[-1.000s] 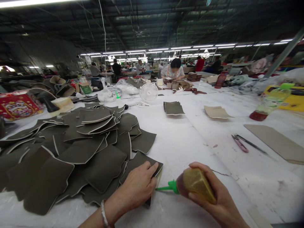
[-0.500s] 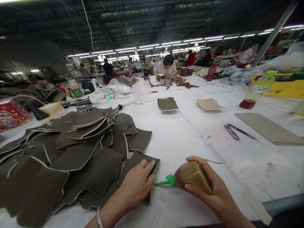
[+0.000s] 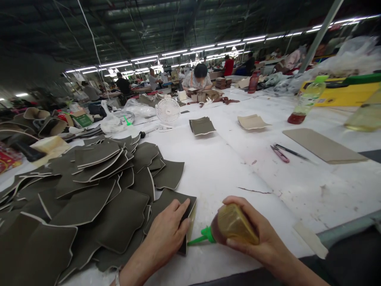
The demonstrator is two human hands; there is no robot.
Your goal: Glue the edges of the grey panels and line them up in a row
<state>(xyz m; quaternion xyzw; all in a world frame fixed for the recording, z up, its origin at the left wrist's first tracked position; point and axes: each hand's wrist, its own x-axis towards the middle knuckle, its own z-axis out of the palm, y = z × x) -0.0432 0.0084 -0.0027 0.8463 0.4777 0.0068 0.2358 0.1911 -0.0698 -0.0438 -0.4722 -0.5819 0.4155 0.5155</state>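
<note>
Two hands work at the near edge of the white counter (image 3: 226, 178). Your left hand (image 3: 168, 234) lies flat and spread, fingers stretched out close together. It presses down on a dark olive cut piece (image 3: 171, 198) with a pale edge and grips nothing. That piece sits at the right fringe of the heap (image 3: 89, 190) of similar pieces, with its far corner on the bare counter.

Your right hand (image 3: 262, 242) is wrapped tightly around a soft amber squeeze bottle (image 3: 235, 224), with the thumb over the top and the fingers curled along the near side. The bottle lies almost level and points left. Its green nozzle (image 3: 200, 238) reaches the right edge of the piece, just under your left fingertips; whether the tip touches the edge does not show.

Farther out on the counter lie pink-handled snips (image 3: 279, 153), a flat brown board (image 3: 323, 145), a small stack (image 3: 202, 126) of olive pieces and a white fan (image 3: 168, 111). Another person (image 3: 198, 77) sits at the far end.
</note>
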